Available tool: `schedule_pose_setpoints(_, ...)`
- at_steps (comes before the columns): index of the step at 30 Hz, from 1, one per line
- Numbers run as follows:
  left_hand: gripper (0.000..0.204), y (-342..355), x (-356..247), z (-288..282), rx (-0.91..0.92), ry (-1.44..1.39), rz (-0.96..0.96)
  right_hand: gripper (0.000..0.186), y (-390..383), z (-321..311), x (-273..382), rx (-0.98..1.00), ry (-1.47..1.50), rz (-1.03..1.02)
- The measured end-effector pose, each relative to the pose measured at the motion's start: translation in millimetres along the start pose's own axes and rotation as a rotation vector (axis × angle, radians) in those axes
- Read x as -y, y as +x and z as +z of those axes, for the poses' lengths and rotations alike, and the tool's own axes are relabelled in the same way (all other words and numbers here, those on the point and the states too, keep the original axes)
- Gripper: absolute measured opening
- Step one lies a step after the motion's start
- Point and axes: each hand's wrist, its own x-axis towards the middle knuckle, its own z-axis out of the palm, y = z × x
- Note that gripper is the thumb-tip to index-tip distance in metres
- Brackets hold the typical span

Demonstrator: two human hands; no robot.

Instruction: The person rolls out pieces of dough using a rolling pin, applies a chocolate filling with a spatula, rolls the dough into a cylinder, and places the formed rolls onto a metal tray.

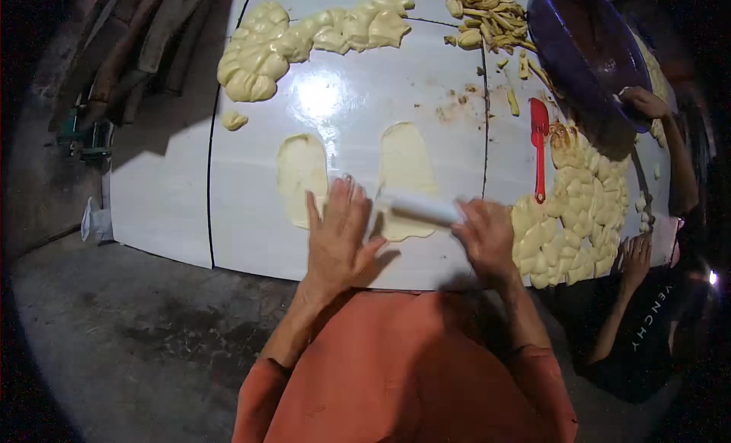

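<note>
A white rolling pin [422, 206], partly blurred, lies across the lower part of an elongated sheet of pale dough [407, 157]. My right hand [485, 236] is closed around the pin's right end. To the left, my left hand [339, 230] is stretched out with its fingers spread, over the right edge of a second flattened dough sheet [299, 169]. Whether its fingers touch the pin's left end is hard to tell. Both sheets rest on the white tabletop [251, 176], near its front edge.
Dough lumps [255, 54] lie at the far left, with a small dough piece [235, 121] nearer. On the right are flattened dough pieces [579, 214], a red spatula [539, 138], yellow strips [487, 20] and a purple basin [550, 62]. A co-worker's hand [646, 102] grips the basin's rim.
</note>
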Motion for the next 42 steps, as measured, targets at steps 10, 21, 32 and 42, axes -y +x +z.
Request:
schedule_pose_setpoints(10,0.084,80.4,-2.3,51.9,0.167,0.276,-0.102,0.044,61.6,9.3,-16.9,-0.157,-0.204,0.367)
schedule_pose_setpoints(21,0.081,92.6,-15.6,44.5,0.27,0.25,-0.166,0.038,50.5,-48.5,-110.6,-0.152,-0.445,0.761)
schedule_pose_setpoints(32,0.081,38.9,-15.8,31.3,0.278,0.219,-0.162,0.031,61.6,-52.5,-115.2,-0.179,-0.381,0.965)
schedule_pose_setpoints(42,0.079,17.2,-16.0,41.5,0.279,0.158,-0.197,0.031,73.7,-44.3,-152.7,-0.21,-0.399,0.949)
